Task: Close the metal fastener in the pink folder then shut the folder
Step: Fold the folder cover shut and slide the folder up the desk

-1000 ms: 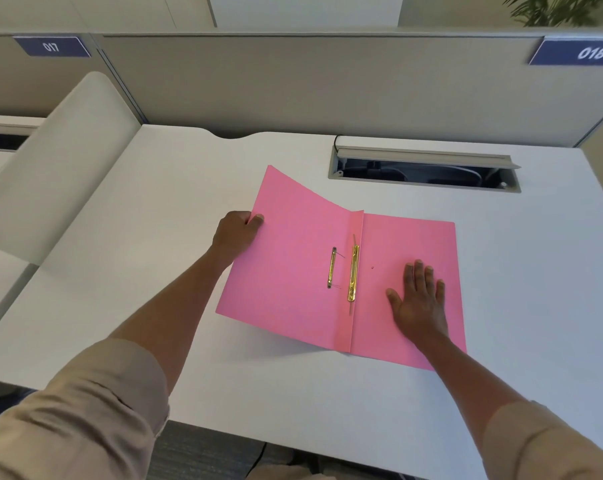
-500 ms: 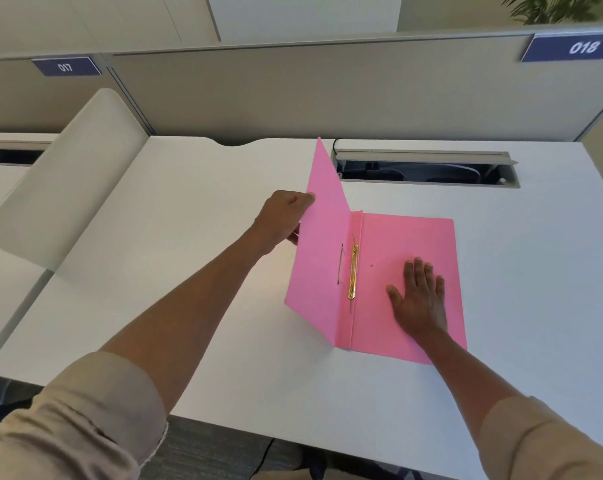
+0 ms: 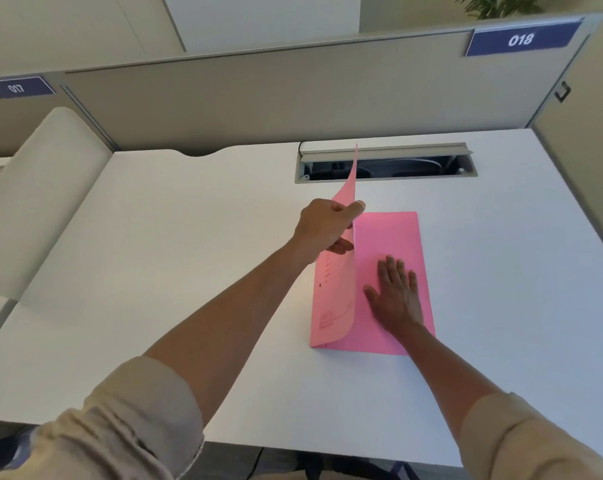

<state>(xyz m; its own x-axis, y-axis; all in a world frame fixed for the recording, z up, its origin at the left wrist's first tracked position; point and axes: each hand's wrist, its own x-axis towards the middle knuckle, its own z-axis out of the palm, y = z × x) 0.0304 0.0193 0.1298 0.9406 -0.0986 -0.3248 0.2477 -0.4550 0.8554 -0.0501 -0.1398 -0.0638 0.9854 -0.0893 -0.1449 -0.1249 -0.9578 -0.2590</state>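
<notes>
Nearest the viewer, two forearms in rolled beige sleeves (image 3: 127, 427) reach out over the white bench (image 3: 175, 271) toward the pink folder (image 3: 390, 237), which lies a little right of the bench's middle with its spine on its left side. The right hand (image 3: 395, 296) rests open and flat, fingers spread, on the folder's back leaf just right of the spine, pinning that leaf to the bench. Beyond it, the left hand (image 3: 328, 225) is closed in a pinch on the long free edge of the front cover (image 3: 338, 292), thumb over one face and fingers behind; the cover stands nearly upright above the spine, bowing along its height, with printed lines faintly showing on its outer face. The metal fastener is hidden behind the raised cover, so its state cannot be read here. The folder looks like thin card: light, springy and easily creased, so the edge grip midway along the cover seems the sensible hold, and lowering it calls for little force, while the flat palm will have to slide clear of the leaf. Farther back from the folder sits an open cable tray (image 3: 386, 164) in the bench, then the grey partition (image 3: 293, 98) carrying the plate 018 (image 3: 520, 39).
</notes>
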